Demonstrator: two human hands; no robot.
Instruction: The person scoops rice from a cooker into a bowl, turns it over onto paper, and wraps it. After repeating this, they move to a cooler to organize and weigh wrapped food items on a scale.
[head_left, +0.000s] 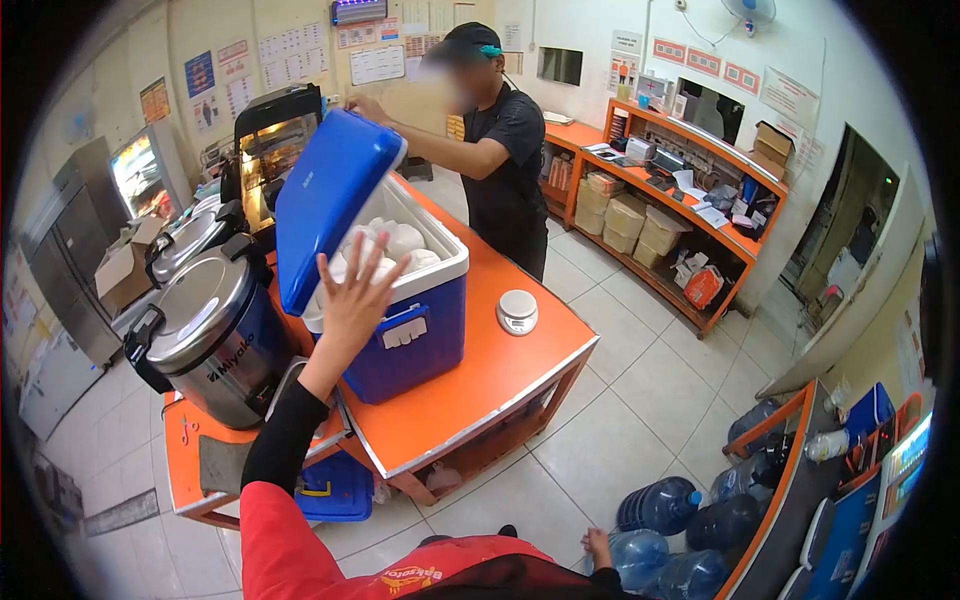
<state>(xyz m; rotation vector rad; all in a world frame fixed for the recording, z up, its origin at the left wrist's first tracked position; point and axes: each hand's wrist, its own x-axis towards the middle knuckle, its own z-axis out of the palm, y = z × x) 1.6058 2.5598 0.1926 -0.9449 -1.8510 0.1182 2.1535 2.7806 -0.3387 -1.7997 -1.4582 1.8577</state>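
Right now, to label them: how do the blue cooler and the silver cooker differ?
The cooler is boxy, the cooker round. The cooler's lid is tilted open, the cooker's shut. The left hand is at the cooler's lid; none touches the cooker. Both stand on the orange counter.

A food-shop back kitchen: orange counter (480, 370) with big rice cookers (215, 335), a blue cooler (420, 330), a scale (517, 311) and water jugs (660, 503).

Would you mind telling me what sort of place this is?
Most likely the kitchen of a small food outlet: large rice cookers stand beside a blue cooler on an orange counter, with a small scale and shelves of stacked containers nearby.
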